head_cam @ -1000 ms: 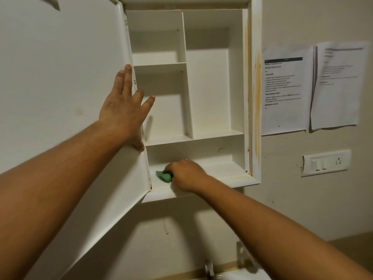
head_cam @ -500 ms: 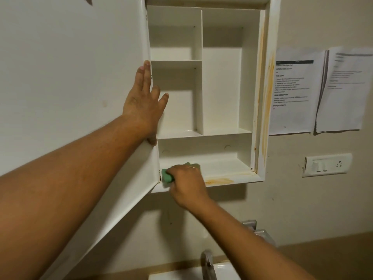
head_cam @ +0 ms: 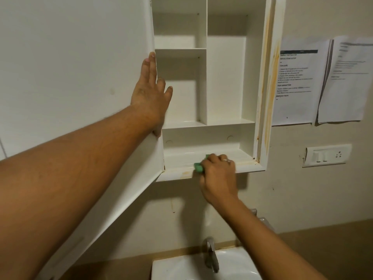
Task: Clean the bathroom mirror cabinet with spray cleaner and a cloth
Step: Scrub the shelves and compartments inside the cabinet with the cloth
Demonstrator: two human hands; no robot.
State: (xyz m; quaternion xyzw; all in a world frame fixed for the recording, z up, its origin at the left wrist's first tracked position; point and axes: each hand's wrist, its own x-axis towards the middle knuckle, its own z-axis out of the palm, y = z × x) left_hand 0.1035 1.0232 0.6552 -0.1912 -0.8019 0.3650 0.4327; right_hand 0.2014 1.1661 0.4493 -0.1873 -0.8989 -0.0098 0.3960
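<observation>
Head view, looking up at the wall.

- White wall-mounted cabinet [head_cam: 226,77]: fills the upper centre of the frame. Inside are two stacked cells on the left, one tall cell on the right, and one wide bottom shelf [head_cam: 181,158] under both. All are bare.
- White flat cabinet door [head_cam: 80,67]: swung open and covering the upper left of the frame, inner face towards the camera.
- Left hand [head_cam: 150,96]: laid flat on the door at its free edge, left of centre. The fingers are straight and close together, pointing up. The thumb tip shows at the door edge below the palm.
- Right hand [head_cam: 219,174]: at the front lip of the bottom shelf, just right of centre. The fingers are curled down and clamped on a small green cloth [head_cam: 198,167], with a pale ring [head_cam: 225,160] on one finger.
- The green cloth is bunched and pressed on the shelf's front lip. Only its left end sticks out from under the knuckles.
- Orange-brown streaks [head_cam: 269,63] run down the cabinet's right frame. A fainter orange patch [head_cam: 186,173] sits on the lip, left of the cloth.
- Right of the frame: two printed paper sheets [head_cam: 296,83] side by side on the beige wall, their text too small to read. A white switch plate [head_cam: 327,155] is below them.
- Bottom centre: a grey metal tap [head_cam: 211,253] over a white ceramic basin [head_cam: 181,267].
</observation>
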